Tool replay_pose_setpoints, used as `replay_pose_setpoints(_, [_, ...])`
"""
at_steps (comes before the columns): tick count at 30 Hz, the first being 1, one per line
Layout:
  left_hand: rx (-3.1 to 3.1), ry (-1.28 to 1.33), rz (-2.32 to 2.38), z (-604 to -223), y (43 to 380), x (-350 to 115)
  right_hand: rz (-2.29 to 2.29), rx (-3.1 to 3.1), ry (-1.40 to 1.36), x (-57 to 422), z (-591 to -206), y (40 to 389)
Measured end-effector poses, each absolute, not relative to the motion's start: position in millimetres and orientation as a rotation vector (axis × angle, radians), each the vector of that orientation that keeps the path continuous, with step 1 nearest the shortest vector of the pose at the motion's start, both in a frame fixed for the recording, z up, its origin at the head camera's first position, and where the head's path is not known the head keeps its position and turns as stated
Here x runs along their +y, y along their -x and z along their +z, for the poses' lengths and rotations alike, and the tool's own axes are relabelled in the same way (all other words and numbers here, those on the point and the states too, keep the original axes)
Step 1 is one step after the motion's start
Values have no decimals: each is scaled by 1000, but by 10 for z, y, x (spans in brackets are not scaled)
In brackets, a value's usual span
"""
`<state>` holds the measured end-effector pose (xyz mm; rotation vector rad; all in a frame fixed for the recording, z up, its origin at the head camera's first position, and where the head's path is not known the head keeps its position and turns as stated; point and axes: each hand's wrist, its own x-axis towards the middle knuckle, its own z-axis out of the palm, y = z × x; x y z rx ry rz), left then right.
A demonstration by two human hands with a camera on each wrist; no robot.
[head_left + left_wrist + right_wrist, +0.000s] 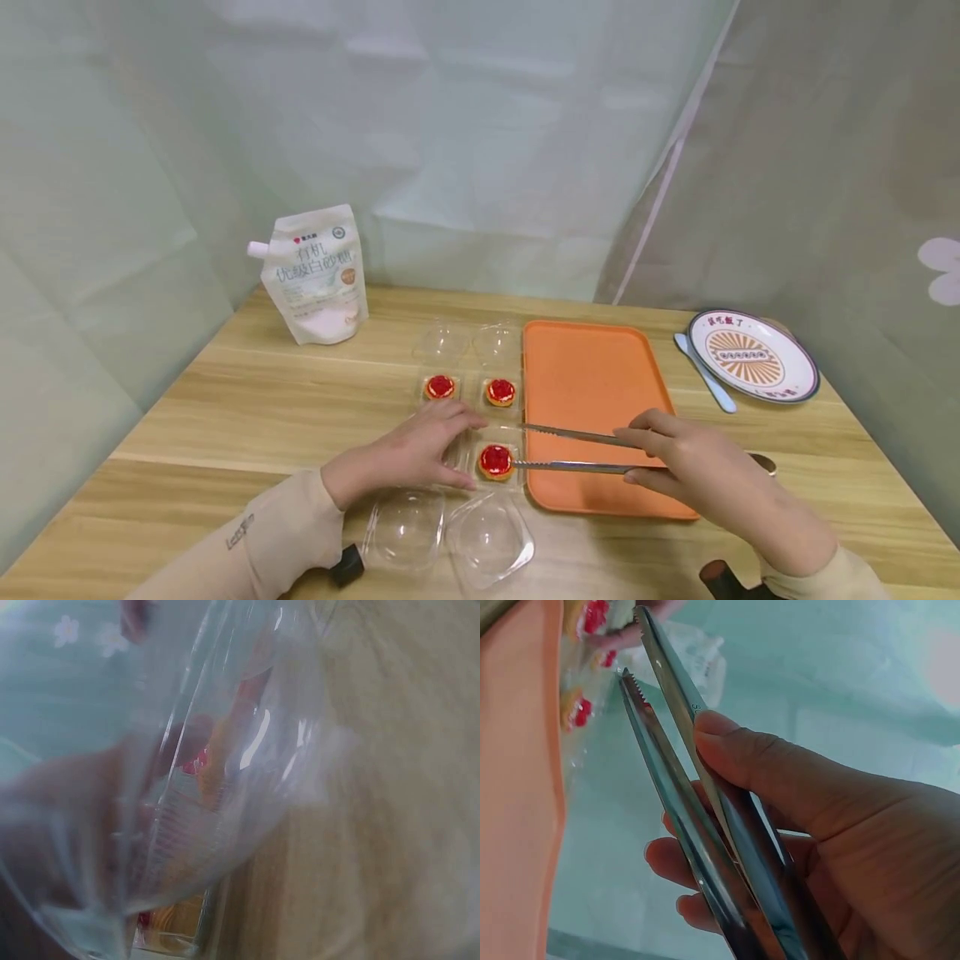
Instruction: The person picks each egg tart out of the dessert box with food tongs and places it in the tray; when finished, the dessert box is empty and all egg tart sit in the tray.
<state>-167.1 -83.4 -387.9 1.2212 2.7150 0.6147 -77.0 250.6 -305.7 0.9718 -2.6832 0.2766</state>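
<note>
We see the right hand clamped round a pair of metal tongs, thumb on one arm and fingers curled about the other; the arms stand parted, their serrated ends directed to the left. The near red-topped tart sits in a clear plastic clamshell container between the two hands, much closer to the left hand. We note the lower tong tip at the tart's right edge, though we cannot tell whether they touch; the upper tip lies beyond the tart on its far side. The left hand spreads thumb and fingers apart at the container's left; we cannot tell how firmly they press. Beyond its fingers we find two further tarts, the far-left tart and the far-right tart. Two open lids, left and right, lie nearest us. Beneath the tongs we see an orange tray, right of the containers.
</note>
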Motion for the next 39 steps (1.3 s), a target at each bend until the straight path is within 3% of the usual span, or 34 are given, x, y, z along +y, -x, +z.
replay_pose_setpoints(39, [2709, -1215, 627, -3896, 1664, -834, 8, -2694, -1077, 2107, -3137, 910])
